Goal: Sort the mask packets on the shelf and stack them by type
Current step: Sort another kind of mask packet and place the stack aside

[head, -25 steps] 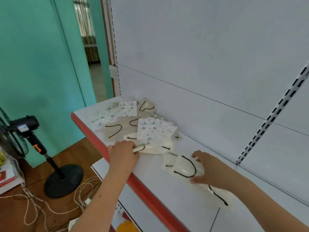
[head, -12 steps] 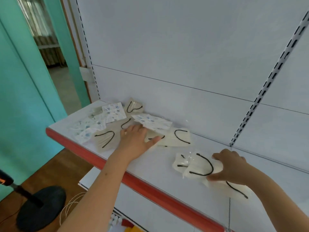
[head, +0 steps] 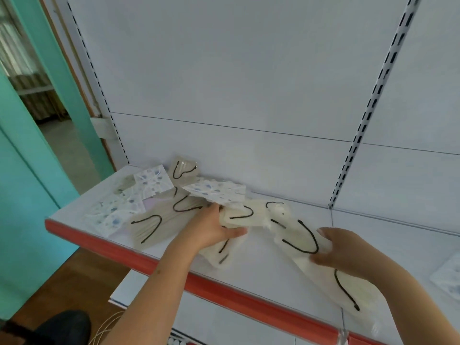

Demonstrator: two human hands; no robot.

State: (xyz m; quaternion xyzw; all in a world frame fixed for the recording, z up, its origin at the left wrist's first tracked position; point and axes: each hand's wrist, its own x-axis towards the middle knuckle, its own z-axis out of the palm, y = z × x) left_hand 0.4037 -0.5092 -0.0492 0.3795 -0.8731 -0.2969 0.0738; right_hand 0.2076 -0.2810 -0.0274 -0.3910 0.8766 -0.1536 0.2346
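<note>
A: Left hand (head: pixel 211 229)?
B: Stretched forward from the lower left, forearm angled up over the red front edge (head: pixel 174 270) of the shelf (head: pixel 261 267). Palm down, fingers pushed in under the blue-patterned packet (head: pixel 216 192), thumb out flat toward the right. Pinched on a cream packet with a black ear loop (head: pixel 240 215), just behind the red edge.

A: Right hand (head: pixel 346 247)?
B: In from the lower right, wrist bent inward. Fingers curled, thumb on top, clamped on another cream packet (head: pixel 296 235), black loop showing just left of the knuckles. Farther along the red edge to the right than the left hand, hands apart.

A: Anything under that forearm?
B: One more cream packet (head: pixel 348 292), long and slanted toward the red edge, partly covered by the wrist.

A: And the rest of the packets?
B: Heaped at the left end of the red edge: beige ones with black loops (head: pixel 154 227) close to the edge, patterned white-and-blue ones (head: pixel 112 215) beside and behind them, one beige packet (head: pixel 184 169) leaning on the back panel (head: pixel 249 83). Another patterned packet (head: pixel 448 277) at the far right, cut off by the frame. A further cream packet (head: pixel 221 252) below the left palm, near the edge.
</note>
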